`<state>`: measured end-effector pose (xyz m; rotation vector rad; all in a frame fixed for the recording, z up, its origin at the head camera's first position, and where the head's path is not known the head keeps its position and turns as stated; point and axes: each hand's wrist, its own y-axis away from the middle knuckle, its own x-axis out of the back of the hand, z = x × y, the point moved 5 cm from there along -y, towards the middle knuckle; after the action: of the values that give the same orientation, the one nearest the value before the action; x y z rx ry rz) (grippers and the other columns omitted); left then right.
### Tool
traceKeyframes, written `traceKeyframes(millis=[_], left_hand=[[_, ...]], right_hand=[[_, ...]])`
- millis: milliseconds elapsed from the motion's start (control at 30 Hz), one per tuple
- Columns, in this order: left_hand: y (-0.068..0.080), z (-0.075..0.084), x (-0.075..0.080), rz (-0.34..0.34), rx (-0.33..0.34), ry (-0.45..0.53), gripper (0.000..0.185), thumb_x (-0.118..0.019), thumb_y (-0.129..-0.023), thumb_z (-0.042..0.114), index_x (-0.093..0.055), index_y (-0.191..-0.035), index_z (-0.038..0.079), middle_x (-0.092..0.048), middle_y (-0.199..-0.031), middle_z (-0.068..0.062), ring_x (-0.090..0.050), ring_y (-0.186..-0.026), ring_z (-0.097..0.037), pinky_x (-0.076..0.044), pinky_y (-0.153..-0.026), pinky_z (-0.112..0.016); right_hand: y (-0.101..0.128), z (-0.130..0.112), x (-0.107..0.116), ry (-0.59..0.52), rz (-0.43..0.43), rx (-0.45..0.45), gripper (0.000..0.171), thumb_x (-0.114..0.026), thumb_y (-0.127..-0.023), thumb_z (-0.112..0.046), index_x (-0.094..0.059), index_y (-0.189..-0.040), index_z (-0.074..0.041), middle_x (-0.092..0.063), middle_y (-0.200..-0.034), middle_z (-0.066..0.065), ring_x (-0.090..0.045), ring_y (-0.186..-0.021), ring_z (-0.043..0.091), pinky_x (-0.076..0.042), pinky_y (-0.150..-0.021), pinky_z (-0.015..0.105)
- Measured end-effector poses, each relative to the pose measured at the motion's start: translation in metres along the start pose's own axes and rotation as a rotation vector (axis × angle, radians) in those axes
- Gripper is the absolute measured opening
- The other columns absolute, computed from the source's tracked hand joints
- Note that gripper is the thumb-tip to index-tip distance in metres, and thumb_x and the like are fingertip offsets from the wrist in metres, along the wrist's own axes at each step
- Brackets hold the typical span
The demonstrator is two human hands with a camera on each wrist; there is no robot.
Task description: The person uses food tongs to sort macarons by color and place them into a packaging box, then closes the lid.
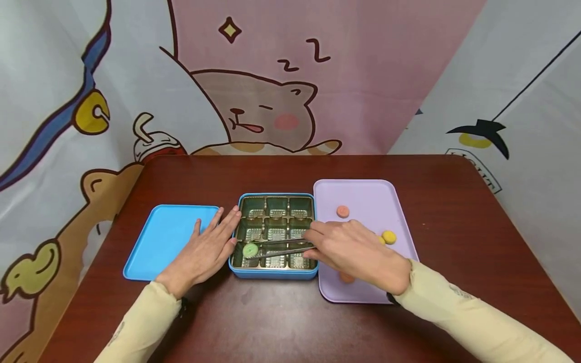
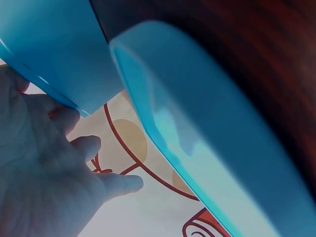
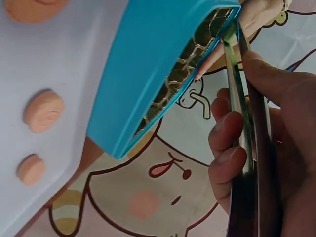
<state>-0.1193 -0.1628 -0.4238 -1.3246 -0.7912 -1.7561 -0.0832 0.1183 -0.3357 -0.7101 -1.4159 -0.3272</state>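
In the head view, metal tongs (image 1: 283,248) are gripped by the right hand (image 1: 351,249), and a green disc (image 1: 250,250) is held over the front-left compartment of the blue box (image 1: 272,273). The left hand (image 1: 210,249) lies flat, fingers straight, against the box's left wall.

In the left wrist view, relaxed fingers (image 2: 84,148) are seen beside the blue box (image 2: 207,133).

In the right wrist view, the tongs (image 3: 244,128) are clasped by curled fingers (image 3: 224,143) beside the box (image 3: 153,64).

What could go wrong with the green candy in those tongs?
The green candy is only pinched at the tips of the tongs, so it might slip and land in the wrong compartment of the blue box. The left hand just rests flat against the box, so a bump could shift it.
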Motion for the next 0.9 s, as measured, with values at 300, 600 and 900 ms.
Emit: traceKeyframes(millis=[300, 600, 900], left_hand=[[0.001, 0.002, 0.000, -0.007, -0.002, 0.009, 0.061, -0.038, -0.113, 0.035, -0.020, -0.167, 0.013, -0.012, -0.173, 0.001, -0.007, -0.160, -0.029, -0.012, -0.115, -0.077], [-0.001, 0.001, 0.000, -0.013, 0.008, 0.024, 0.062, -0.039, -0.113, 0.034, -0.019, -0.168, 0.015, -0.012, -0.174, 0.001, -0.007, -0.160, -0.030, -0.012, -0.116, -0.076], [-0.001, 0.000, 0.001, -0.021, 0.010, 0.025, 0.062, -0.039, -0.113, 0.034, -0.018, -0.168, 0.015, -0.011, -0.173, 0.001, -0.009, -0.159, -0.031, -0.013, -0.116, -0.075]], right_hand=[[-0.019, -0.013, 0.000, 0.117, -0.041, 0.066, 0.031, -0.071, -0.099, -0.040, -0.062, -0.081, -0.016, -0.050, -0.075, -0.005, -0.057, -0.058, 0.015, -0.036, -0.040, 0.026], [-0.033, -0.021, 0.005, 0.168, -0.076, 0.089, 0.031, -0.074, -0.096, -0.040, -0.065, -0.079, -0.016, -0.053, -0.073, -0.004, -0.057, -0.053, 0.015, -0.039, -0.039, 0.031], [-0.049, -0.027, 0.013, 0.247, -0.105, 0.104, 0.033, -0.078, -0.089, -0.046, -0.067, -0.077, -0.017, -0.059, -0.075, -0.003, -0.059, -0.053, 0.016, -0.048, -0.043, 0.035]])
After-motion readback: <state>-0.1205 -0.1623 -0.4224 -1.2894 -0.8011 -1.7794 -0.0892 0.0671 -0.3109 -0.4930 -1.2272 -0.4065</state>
